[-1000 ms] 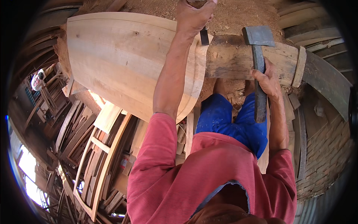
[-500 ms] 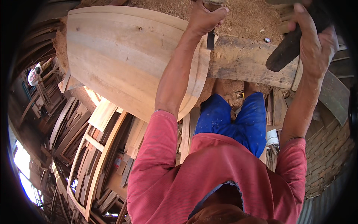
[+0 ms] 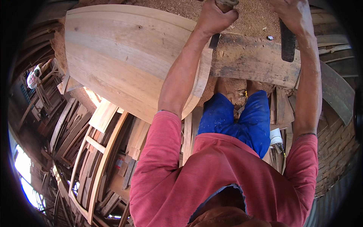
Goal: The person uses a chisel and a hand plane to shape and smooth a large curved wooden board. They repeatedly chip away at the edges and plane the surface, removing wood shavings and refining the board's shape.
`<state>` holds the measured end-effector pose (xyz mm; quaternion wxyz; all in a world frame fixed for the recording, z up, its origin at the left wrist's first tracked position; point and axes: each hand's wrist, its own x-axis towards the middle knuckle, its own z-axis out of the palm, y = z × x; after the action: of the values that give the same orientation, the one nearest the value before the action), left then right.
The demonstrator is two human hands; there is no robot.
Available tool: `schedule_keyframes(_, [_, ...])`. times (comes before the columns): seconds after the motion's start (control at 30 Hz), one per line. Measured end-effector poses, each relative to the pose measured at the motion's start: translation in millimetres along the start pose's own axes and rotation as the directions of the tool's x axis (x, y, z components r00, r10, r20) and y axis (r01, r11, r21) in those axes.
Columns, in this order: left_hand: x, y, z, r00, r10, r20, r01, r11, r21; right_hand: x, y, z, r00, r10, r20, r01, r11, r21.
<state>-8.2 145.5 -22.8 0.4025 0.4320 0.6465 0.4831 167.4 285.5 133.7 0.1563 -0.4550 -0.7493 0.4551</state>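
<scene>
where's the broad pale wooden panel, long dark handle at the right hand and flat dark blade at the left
Broad pale wooden panel [image 3: 128, 56]: head view, middle of its face.
Long dark handle [image 3: 288, 42]: head view, visible shaft.
Flat dark blade [image 3: 214, 41]: head view, visible face.

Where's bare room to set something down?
Most: the pale, broad wooden panel, left of the left forearm. Less: the chip-flecked brown wooden plank, between that panel and the right forearm. Crowded: stacked brown timber at lower left.
</scene>
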Motion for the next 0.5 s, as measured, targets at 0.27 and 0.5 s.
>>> schedule_keyframes(0.27, [-4,0,-9,0.984,-0.159,-0.087,0.167,0.981,0.097,4,-25,17,0.988,0.035,0.148,-0.021,0.995,-0.093])
schedule_keyframes(0.5, [-18,-13,-22,0.969,-0.215,-0.119,0.228,0.967,0.109,23,6,45,0.897,-0.023,0.442,0.244,0.859,-0.449])
